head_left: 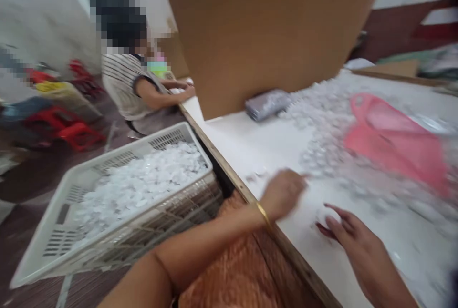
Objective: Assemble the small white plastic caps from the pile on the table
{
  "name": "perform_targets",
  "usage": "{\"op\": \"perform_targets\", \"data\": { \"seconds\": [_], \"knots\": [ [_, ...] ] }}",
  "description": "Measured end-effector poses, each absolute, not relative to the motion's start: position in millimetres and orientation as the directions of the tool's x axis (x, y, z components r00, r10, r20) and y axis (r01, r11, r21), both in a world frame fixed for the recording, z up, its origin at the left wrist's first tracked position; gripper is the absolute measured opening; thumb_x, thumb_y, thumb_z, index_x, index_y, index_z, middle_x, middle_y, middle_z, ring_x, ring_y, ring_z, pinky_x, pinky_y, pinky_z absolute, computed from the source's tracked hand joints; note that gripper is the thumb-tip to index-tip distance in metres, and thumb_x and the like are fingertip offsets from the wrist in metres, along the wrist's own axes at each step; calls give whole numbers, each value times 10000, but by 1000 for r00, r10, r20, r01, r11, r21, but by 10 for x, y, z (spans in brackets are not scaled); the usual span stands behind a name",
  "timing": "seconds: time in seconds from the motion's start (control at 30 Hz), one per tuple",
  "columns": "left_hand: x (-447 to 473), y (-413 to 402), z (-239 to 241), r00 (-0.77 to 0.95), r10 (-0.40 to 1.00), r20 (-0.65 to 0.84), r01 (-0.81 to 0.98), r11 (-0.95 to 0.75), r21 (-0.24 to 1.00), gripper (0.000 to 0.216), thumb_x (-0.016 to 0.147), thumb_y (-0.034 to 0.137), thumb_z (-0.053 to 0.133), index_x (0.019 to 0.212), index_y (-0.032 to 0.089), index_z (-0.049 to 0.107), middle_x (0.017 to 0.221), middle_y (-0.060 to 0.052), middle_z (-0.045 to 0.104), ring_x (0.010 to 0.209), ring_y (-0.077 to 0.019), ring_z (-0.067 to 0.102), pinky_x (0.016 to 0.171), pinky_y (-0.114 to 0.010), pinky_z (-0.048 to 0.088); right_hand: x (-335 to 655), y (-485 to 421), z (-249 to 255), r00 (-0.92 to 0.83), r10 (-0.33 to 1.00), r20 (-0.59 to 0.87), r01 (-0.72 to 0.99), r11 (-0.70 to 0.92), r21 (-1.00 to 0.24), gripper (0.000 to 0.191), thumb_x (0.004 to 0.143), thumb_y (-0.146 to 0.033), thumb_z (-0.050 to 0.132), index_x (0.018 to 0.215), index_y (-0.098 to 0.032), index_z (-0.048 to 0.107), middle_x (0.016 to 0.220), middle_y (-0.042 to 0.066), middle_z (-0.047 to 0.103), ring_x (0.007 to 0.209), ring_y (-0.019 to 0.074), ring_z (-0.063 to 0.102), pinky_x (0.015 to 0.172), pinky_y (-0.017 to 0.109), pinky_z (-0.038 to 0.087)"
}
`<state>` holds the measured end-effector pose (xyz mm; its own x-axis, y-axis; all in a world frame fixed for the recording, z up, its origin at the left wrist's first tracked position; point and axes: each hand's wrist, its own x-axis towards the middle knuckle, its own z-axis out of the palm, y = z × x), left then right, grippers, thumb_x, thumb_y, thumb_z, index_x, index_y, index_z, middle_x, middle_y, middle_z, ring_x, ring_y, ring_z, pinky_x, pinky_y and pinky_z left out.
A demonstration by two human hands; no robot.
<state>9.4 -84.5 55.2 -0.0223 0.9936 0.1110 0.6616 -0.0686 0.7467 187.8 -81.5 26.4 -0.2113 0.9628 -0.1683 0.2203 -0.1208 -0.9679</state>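
The right hand [352,239] curls its fingers loosely over a small white piece [324,215] on the white table [246,148]; the left hand [282,193] is too blurred to tell whether it pinches anything. A large heap of white pieces [322,122] lies beyond with a pink scoop [393,143] on it, while the white crate [71,212] beside the table is already well filled, so plenty looks left.

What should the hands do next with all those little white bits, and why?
Probably the left hand sweeps the few loose white pieces by it toward the table edge, above the crate already holding such pieces. The right hand seems to cup one.
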Motion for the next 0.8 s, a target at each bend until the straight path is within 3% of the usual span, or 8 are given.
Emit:
{"op": "perform_targets", "data": {
  "seconds": [0.13, 0.3, 0.37, 0.47, 0.53, 0.67, 0.73, 0.8],
  "knots": [
    [-585, -605, 640, -173, 967, 189, 895, 74, 440, 391, 898, 343, 313, 1180, 199, 542, 1043, -98, 538, 992, -192, 457, 954, -385, 342, 1910, -833, 304, -214, 926, -310, 256, -253, -933, 572, 711, -569, 585, 1066, -125, 527, 900, 85, 618, 732, 172, 615, 636, 248, 523],
    [-723, -656, 556, -179, 984, 2, 974, 177, 142, 521, 813, 576, 366, 1240, 291, 454, 1100, -110, 449, 1025, -273, 441, 811, -429, 425, 1848, -839, 260, -258, 916, -307, 240, -247, -939, 557, 731, -559, 581, 1084, -133, 513, 909, 85, 612, 744, 171, 606, 630, 250, 517],
    [-640, -695, 506, -143, 987, -79, 983, 151, 103, 467, 796, 525, 437, 1187, 273, 481, 1107, -113, 438, 1006, -273, 455, 740, -394, 455, 1844, -863, 224, -238, 908, -343, 271, -277, -922, 599, 699, -573, 606, 1113, -148, 518, 932, 85, 614, 766, 187, 614, 691, 276, 522],
    [-545, -711, 442, 8, 994, -106, 989, 8, 147, 308, 824, 314, 438, 1106, 222, 520, 1054, -101, 472, 968, -230, 481, 714, -320, 461, 1776, -839, 208, -225, 869, -441, 325, -360, -874, 664, 625, -591, 660, 1141, -191, 534, 980, 79, 609, 821, 215, 619, 726, 283, 522],
    [-532, -725, 436, 19, 998, -57, 958, -2, 288, 308, 832, 310, 425, 1110, 219, 519, 1019, -82, 506, 923, -199, 505, 744, -309, 454, 1624, -792, 263, -265, 834, -483, 325, -394, -859, 687, 590, -581, 689, 1152, -216, 536, 1019, 75, 601, 851, 222, 616, 707, 264, 525],
    [-778, -824, 556, -243, 967, 78, 718, 126, 684, 368, 835, 428, 424, 1128, 228, 524, 984, -21, 582, 844, -132, 534, 806, -266, 437, 916, -740, 517, -405, 828, -387, 265, -299, -917, 635, 642, -512, 685, 1160, -180, 526, 944, 82, 616, 785, 195, 622, 714, 270, 528],
    [-1101, -941, 678, -405, 904, 139, 644, 174, 745, 347, 840, 384, 432, 1122, 210, 536, 1003, -7, 599, 833, -111, 537, 801, -233, 434, 371, -789, 642, -511, 796, -326, 210, -251, -945, 529, 721, -431, 636, 1136, -121, 529, 919, 105, 619, 742, 190, 621, 726, 307, 528],
    [-1511, -1133, 841, -549, 817, 175, 661, 296, 689, 331, 842, 321, 436, 1134, 197, 533, 1027, -1, 602, 845, -98, 539, 805, -214, 428, -198, -893, 731, -628, 742, -234, 72, -245, -967, 387, 781, -314, 571, 1102, -101, 532, 1044, 126, 592, 802, 186, 622, 774, 315, 518]
  ]
}}
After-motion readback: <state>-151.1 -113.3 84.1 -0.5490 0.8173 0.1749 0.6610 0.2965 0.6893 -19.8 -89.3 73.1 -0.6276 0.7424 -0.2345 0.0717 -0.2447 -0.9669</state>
